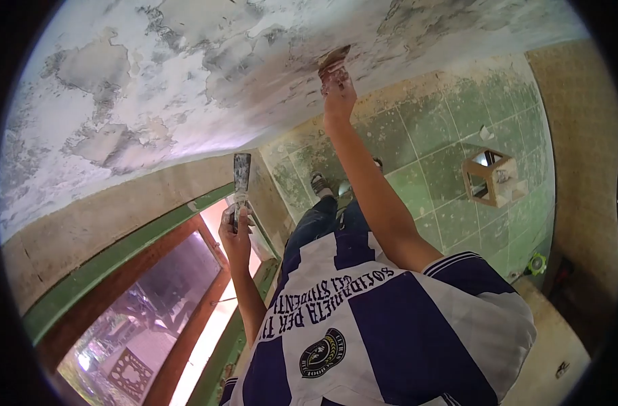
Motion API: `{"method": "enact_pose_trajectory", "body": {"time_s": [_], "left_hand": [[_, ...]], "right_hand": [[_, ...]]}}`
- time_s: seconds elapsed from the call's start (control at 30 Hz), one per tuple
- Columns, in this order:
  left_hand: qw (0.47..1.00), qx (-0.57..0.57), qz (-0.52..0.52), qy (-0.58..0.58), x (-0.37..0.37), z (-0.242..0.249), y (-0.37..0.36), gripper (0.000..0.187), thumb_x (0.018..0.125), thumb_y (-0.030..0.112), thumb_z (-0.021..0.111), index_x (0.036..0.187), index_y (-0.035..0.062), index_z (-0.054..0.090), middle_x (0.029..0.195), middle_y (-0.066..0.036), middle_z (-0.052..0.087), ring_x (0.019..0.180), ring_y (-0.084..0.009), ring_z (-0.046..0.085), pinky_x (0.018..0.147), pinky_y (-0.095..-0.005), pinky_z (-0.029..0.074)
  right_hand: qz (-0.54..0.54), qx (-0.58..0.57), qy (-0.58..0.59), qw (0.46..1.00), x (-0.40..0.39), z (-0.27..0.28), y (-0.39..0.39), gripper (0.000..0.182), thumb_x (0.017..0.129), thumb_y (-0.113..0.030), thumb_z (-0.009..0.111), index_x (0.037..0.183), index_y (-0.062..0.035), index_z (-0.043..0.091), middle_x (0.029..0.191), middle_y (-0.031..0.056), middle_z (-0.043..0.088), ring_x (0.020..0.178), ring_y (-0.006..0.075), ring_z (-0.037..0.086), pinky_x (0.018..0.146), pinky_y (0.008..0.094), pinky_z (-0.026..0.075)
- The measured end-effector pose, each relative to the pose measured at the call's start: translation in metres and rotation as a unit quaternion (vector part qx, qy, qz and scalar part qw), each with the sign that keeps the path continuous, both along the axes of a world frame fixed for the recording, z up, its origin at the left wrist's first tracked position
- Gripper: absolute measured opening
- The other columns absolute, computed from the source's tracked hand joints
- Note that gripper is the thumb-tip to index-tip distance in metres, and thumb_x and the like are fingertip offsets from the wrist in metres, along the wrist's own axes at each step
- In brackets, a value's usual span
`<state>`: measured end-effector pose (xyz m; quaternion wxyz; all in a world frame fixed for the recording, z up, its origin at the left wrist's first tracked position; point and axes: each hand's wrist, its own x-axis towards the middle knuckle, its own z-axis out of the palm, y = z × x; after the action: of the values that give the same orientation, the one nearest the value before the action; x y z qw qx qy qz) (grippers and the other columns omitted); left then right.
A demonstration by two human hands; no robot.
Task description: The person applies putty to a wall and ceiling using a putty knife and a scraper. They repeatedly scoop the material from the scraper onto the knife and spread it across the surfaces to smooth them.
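Note:
My left hand (236, 227) is closed round the handle of a putty knife (242, 172), its grey, smeared blade pointing up and apart from the wall. Stretched far forward, my right hand (339, 98) grips a reddish-brown flat scraper (333, 62). The scraper's wide end meets the wall (268, 74), at a dark patch; its handle is mostly hidden by my fingers. White coating covers this wall unevenly, with grey blotches and peeled areas on the left.
Green floor tiles (430, 128) are spotted with white. A wooden-framed box (488, 177) stands on the floor to the right, with a green roll-like object (537, 263) nearer me. On the left is a window with a red-brown frame (194, 318) and a green border.

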<state>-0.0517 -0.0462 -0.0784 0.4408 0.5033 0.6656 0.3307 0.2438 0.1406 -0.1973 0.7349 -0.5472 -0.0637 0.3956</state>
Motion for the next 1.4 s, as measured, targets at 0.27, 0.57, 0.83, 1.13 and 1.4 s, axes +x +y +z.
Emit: {"method": "enact_pose_trajectory", "body": {"time_s": [0.27,0.57,0.83,1.13,1.4], "left_hand": [[0.998,0.007,-0.063,0.011,-0.044,0.001,0.035,0.020,0.099,0.019,0.059,0.103,-0.0003,0.062,0.082,-0.002,0.065,0.065,-0.0070,0.056,0.056,-0.0233,0.044],[0.993,0.018,-0.113,0.012,-0.049,-0.008,0.059,0.021,0.099,0.019,0.059,0.107,-0.0004,0.062,0.076,-0.002,0.061,0.063,-0.0067,0.054,0.055,-0.0235,0.044],[0.990,0.005,-0.140,0.023,-0.052,-0.011,0.057,0.021,0.099,0.020,0.058,0.107,0.0005,0.062,0.079,-0.002,0.062,0.063,-0.0062,0.051,0.055,-0.0229,0.043],[0.993,-0.006,-0.118,0.004,-0.057,-0.010,0.044,0.021,0.100,0.021,0.058,0.104,0.0004,0.062,0.079,-0.003,0.063,0.064,-0.0078,0.055,0.055,-0.0233,0.044],[0.991,-0.012,-0.130,0.012,-0.046,-0.014,0.045,0.019,0.099,0.017,0.058,0.105,-0.0010,0.061,0.081,-0.003,0.063,0.064,-0.0079,0.055,0.056,-0.0234,0.044]], "right_hand": [[0.066,-0.073,-0.227,0.969,-0.029,0.010,-0.011,0.027,0.097,-0.015,0.057,0.116,0.0027,0.063,0.099,0.0077,0.067,0.087,0.0157,0.060,0.079,0.0288,0.047],[0.091,0.094,0.163,0.978,0.010,-0.007,-0.082,0.037,0.099,-0.010,0.057,0.134,-0.0065,0.046,0.119,0.0064,0.058,0.109,0.0195,0.060,0.097,0.0424,0.051],[-0.003,0.025,0.134,0.991,0.036,-0.026,-0.023,0.023,0.098,-0.008,0.055,0.121,-0.0075,0.051,0.100,0.0054,0.060,0.089,0.0185,0.062,0.083,0.0409,0.058],[0.018,-0.011,0.054,0.998,0.015,0.037,0.022,0.014,0.100,-0.013,0.052,0.108,-0.0036,0.057,0.084,0.0052,0.059,0.070,0.0121,0.054,0.061,0.0313,0.051],[0.012,0.014,0.124,0.992,0.027,0.011,-0.033,0.029,0.099,-0.012,0.054,0.127,-0.0043,0.051,0.107,0.0068,0.061,0.093,0.0176,0.062,0.084,0.0401,0.058]]}}
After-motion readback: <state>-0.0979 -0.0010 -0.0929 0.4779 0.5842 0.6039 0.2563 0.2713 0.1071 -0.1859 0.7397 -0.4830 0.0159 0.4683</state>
